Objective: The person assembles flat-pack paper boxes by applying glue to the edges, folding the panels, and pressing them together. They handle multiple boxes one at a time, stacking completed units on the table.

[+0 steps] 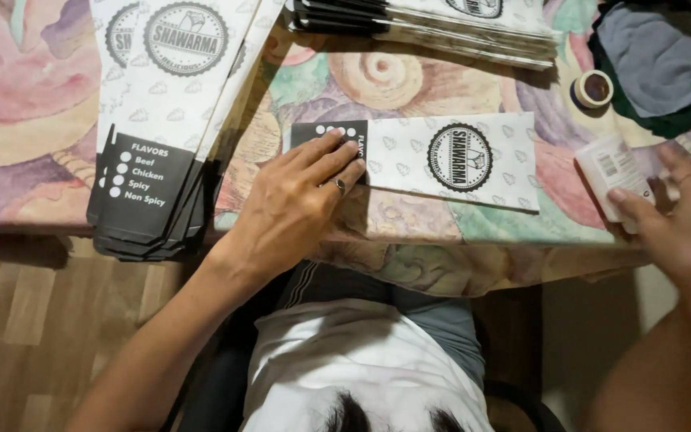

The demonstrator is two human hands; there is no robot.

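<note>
Nearest the camera: person's white shirt point(361, 360), seen from above, below the tabletop's near edge. Left hand point(293, 210) lies flat, fingers together and extended, pressing the black end of a flat paper bag point(441, 160); ring visible on one finger. Bag rests on the patterned tablecloth point(41, 120) just inside the near edge, about mid-table. Long axis runs left to right along that edge; black printed end points left, white end right. Round stamp sits right of its centre. Right hand point(685, 220) at the near right corner, fingers curled around a small white bottle point(613, 172), thumb on its label. Tape roll point(593, 88) just beyond the bottle. Stack of similar bags point(161, 120) toward the left edge, black ends nearest; another stack point(441, 24) along the far edge.
</note>
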